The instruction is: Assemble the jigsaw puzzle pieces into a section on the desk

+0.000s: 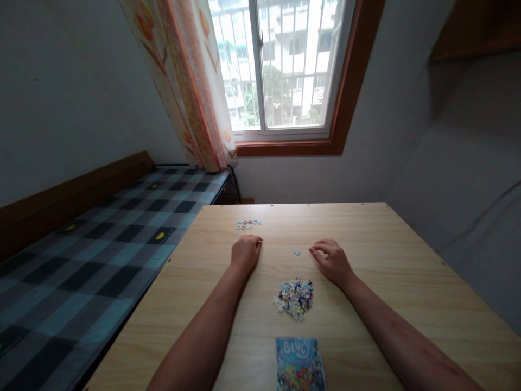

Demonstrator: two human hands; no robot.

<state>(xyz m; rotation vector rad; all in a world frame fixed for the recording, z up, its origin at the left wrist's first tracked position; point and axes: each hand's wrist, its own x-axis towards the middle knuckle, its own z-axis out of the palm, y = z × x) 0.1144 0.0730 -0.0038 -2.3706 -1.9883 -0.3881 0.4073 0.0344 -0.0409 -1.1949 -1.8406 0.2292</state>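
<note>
My left hand (246,253) rests on the wooden table (399,304) with its fingers closed. A small pale edge of a puzzle piece (261,240) shows at its fingertips. Just beyond that hand lie two short rows of joined or closely set puzzle pieces (249,222). To the right, my right hand (330,260) has thumb and fingers drawn together in a pinch; whether anything is between the tips is too small to tell. A light-blue puzzle piece (297,252) lies alone on the table, a little left of those fingertips. Nearer me is a loose pile of mixed puzzle pieces (296,297).
A colourful box or booklet (300,364) marked "Bluey" lies at the table's near side. On the left stands a bed with a checked cover (134,233). Beyond the table are a barred window (293,70) and a flowered curtain (191,81).
</note>
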